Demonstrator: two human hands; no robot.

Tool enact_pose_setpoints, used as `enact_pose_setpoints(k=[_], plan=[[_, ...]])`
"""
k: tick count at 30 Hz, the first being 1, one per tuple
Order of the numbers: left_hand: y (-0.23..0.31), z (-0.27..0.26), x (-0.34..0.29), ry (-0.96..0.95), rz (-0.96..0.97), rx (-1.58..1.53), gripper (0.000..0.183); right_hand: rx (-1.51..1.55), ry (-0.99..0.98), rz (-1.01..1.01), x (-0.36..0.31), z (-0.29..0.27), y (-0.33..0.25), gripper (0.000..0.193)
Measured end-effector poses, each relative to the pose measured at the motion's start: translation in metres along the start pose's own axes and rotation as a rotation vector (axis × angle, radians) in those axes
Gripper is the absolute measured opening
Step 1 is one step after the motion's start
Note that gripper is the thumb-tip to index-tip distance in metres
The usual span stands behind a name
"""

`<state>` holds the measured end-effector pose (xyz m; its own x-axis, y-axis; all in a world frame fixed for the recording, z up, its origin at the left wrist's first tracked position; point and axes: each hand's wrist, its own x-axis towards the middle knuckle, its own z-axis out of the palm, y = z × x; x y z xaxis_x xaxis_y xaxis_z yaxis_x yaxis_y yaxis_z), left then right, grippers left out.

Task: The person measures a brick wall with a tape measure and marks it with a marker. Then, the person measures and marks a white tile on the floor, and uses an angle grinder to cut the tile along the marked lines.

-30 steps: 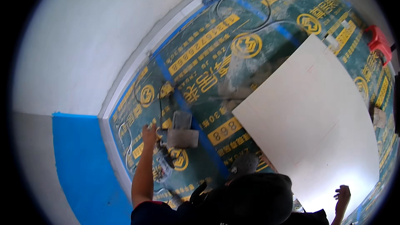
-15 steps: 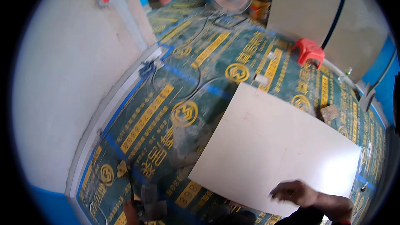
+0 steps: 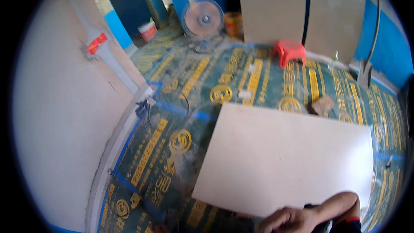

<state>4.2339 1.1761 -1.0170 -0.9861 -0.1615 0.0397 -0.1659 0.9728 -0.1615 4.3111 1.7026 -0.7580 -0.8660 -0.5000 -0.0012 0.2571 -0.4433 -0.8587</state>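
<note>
The camera on the person's head looks down and ahead. The board (image 3: 280, 159) is near, the fan (image 3: 203, 18) far.

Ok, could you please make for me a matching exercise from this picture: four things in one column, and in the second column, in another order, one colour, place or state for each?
Things:
1. Panel
2. Stool
3. Shovel
4. Right hand

Colour, place or state:
A. standing blade down
B. at the picture's lower edge
C. pale and rectangular
D. red

Right pairs: 1-C, 2-D, 3-A, 4-B
</note>
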Motion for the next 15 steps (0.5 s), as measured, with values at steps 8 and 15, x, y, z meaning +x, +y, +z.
enact_pose_setpoints(k=[8, 15], plan=[[-0.046, 0.067, -0.010, 0.014, -0.010, -0.424, 0.033, -0.007, 0.036, -0.524, -0.037, 0.001, -0.004, 0.014], [-0.020, 0.036, 0.008, -0.178, -0.139, -0.284, 0.035, -0.028, -0.008, -0.906, -0.036, 0.002, -0.013, 0.036]])
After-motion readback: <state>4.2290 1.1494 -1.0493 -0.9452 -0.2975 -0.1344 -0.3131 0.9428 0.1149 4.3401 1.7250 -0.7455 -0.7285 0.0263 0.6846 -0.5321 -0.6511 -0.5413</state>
